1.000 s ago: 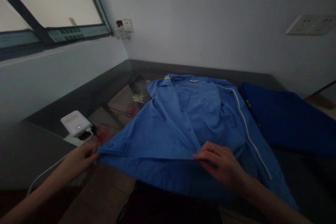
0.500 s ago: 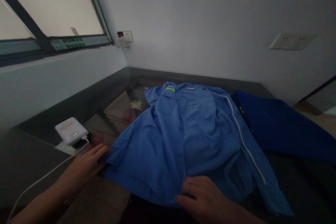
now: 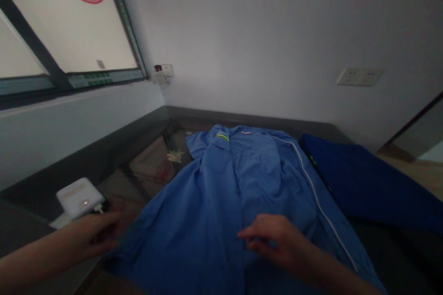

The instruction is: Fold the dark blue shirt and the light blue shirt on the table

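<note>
A blue long-sleeved work shirt [image 3: 214,207] lies front up on the dark glass-topped table [image 3: 114,170], its collar away from me. White piping runs along its right-hand sleeve, and a yellow-striped badge [image 3: 222,137] sits above a chest pocket. My left hand [image 3: 104,233], smeared by motion, is at the shirt's left edge beside the white power bank [image 3: 80,197]; whether its fingers grip the cloth is unclear. Over the button placket is my right hand [image 3: 273,237], wearing a ring, its fingers loosely bent and slightly apart, with no cloth visibly pinched.
A folded dark blue garment [image 3: 360,179] lies right of the shirt. A yellowish star-shaped piece [image 3: 175,156] is on the table's left part. Wall sockets [image 3: 360,76] are at the right and in the far corner. A window [image 3: 86,32] is at the left.
My right hand has left the shirt's lower front edge and moved up the placket. My left hand has shifted left and nearer. The view has tilted upward.
</note>
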A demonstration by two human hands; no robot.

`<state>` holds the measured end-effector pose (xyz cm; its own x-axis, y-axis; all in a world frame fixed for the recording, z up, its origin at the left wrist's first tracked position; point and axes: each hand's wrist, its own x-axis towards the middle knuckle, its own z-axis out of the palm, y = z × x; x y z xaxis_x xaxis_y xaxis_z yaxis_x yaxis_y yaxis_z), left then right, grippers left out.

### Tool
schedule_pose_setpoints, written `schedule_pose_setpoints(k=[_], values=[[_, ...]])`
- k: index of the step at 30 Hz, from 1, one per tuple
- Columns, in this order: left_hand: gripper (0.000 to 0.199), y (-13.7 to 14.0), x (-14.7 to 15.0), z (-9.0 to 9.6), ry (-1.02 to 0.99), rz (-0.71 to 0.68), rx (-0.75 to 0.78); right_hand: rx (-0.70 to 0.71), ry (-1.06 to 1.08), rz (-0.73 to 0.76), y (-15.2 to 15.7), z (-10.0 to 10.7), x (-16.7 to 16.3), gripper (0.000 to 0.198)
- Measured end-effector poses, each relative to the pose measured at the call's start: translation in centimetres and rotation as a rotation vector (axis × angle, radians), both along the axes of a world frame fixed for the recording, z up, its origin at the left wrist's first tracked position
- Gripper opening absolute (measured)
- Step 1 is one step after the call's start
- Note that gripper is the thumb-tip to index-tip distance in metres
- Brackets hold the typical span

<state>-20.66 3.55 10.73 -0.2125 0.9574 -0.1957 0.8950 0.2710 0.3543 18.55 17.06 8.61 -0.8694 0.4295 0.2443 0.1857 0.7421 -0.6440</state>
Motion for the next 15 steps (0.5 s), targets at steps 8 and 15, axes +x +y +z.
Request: schedule_pose_setpoints(k=[8,15], values=[[0.029,17.0,4.4,3.5,-0.008,-0.490,0.087,-0.314,0.030,-0.198,9.4,-0.3,-3.9,0.028],[0.031,32.5,7.4,-3.7,0.009,-0.193,0.356,-0.512,0.094,-0.364,17.7,-2.2,-8.1,0.011]])
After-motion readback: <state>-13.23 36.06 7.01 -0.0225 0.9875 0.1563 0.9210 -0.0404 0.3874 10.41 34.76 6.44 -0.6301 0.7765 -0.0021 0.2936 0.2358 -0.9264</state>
